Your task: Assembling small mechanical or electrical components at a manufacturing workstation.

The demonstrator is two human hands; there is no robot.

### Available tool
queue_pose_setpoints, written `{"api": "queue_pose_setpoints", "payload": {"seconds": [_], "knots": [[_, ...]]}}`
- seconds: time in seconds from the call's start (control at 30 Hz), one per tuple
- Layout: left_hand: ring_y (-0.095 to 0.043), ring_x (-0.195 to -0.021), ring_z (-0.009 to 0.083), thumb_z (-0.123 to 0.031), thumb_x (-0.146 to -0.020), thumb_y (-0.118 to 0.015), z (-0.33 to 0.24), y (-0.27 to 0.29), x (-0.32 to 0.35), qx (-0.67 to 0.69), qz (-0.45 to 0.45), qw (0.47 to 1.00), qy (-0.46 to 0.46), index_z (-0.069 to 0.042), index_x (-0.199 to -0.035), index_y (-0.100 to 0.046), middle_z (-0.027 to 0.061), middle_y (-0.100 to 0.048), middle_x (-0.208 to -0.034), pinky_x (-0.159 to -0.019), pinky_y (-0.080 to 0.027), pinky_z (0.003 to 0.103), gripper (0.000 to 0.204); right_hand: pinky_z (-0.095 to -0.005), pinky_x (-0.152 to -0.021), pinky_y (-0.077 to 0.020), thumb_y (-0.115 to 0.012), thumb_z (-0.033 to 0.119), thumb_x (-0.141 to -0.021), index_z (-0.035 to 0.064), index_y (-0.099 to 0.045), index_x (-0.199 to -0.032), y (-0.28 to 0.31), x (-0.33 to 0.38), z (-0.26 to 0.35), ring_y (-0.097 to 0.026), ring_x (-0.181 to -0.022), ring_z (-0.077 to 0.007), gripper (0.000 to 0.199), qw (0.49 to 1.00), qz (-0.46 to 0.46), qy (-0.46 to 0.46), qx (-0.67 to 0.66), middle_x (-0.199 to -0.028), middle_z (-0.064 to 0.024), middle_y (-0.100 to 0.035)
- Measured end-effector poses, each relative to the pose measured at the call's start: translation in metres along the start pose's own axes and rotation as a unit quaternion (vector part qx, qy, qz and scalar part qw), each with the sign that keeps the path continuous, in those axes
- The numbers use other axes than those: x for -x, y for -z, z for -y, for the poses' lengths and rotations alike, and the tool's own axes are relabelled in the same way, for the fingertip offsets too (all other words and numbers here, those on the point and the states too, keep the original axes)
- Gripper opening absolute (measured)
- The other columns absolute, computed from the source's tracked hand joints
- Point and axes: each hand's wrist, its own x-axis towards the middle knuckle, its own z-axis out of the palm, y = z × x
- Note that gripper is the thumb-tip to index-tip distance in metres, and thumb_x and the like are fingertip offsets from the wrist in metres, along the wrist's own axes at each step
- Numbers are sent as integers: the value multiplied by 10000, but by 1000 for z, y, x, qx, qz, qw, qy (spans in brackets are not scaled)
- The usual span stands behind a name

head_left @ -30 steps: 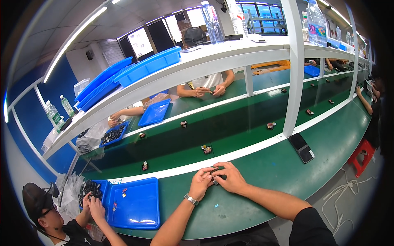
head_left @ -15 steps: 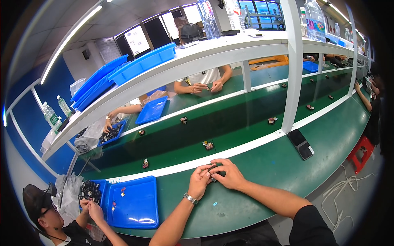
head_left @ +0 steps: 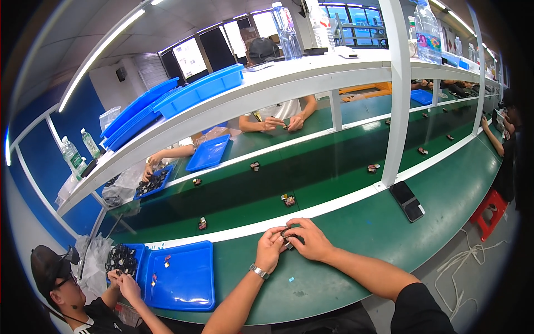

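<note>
Both my hands are together above the green bench, just in front of the white belt rail. My left hand, with a metal-band watch on its wrist, pinches a small black part. From the other side, the thumb and fingers of my right hand close on the same part. Fingers cover most of it, so its exact kind cannot be made out. A tiny light-blue scrap lies on the bench below my hands.
To the left, a blue tray holds a few small parts; beside it a co-worker handles black pieces. Small parts are spread along the green belt. A black phone-like device lies right, near a white post under the shelf.
My hands stay together on the small black part, with the right fingers slightly shifted. The view has tilted a little, so the shelf and the belt appear slightly displaced.
</note>
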Motion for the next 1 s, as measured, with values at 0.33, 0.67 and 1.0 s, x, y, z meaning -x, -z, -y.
{"api": "queue_pose_setpoints", "payload": {"seconds": [0.33, 0.67, 1.0], "knots": [[-641, -1030, 146, 6, -993, -478, -1, 2, 0, -13, 5, 1000, 24, -28, -1233, -495, 76, -652, -1160, -854, -559, 301, 243, -366, -740, -523, -691, 36, -786, 36, -622, -901, 2, -5, 10, -620, -871, -281, 134, 998, -61, 24, -22, -996, -96, -597], [-638, -1061, 159, 4, -995, -476, -3, -1, 1, -18, 9, 999, 27, -27, -1231, -502, 83, -649, -1170, -873, -560, 311, 240, -355, -684, -524, -690, 53, -808, 29, -635, -924, -1, -4, 10, -629, -772, -259, 130, 993, -71, -64, -75, -957, -95, -593], [-643, -1018, 138, -1, -995, -478, -2, 1, 2, -5, 17, 1000, 17, -9, -1249, -508, 82, -646, -1143, -869, -567, 282, 256, -371, -702, -535, -685, 60, -814, 27, -642, -917, -3, -1, 9, -636, -802, -270, 116, 997, -76, -16, 4, -984, -97, -594]]}}
